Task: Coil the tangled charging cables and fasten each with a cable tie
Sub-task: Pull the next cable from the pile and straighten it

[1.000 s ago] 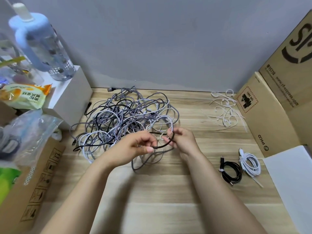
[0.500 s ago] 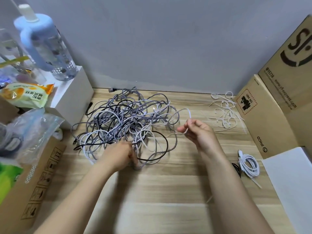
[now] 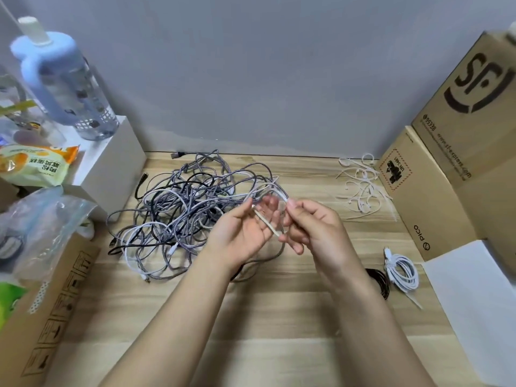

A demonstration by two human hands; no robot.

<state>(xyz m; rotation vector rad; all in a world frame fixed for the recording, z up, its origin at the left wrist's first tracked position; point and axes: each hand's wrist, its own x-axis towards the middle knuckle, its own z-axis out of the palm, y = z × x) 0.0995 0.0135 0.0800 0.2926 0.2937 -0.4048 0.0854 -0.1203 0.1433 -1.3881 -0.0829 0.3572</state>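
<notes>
A tangled heap of grey, white and black charging cables (image 3: 178, 210) lies on the wooden table (image 3: 279, 317). A white cable (image 3: 266, 223) runs out of the heap across my left hand (image 3: 243, 236), whose palm faces up with the fingers loosely curled around it. My right hand (image 3: 312, 227) pinches the same white cable near its bend, just right of the left hand. A pile of white cable ties (image 3: 360, 188) lies at the back right. A coiled white cable (image 3: 402, 270) and a coiled black cable (image 3: 379, 280), partly hidden by my right forearm, lie at the right.
Cardboard boxes (image 3: 430, 196) stand along the right side, with a white sheet (image 3: 474, 303) in front of them. At the left are a white box (image 3: 109, 163) carrying a blue water bottle (image 3: 69, 88), a snack bag (image 3: 33, 166), plastic bags and a cardboard box (image 3: 47, 311).
My right hand drew a white cable end out to the right, then came back to the middle. My left hand left the heap, rose and turned palm up under that cable.
</notes>
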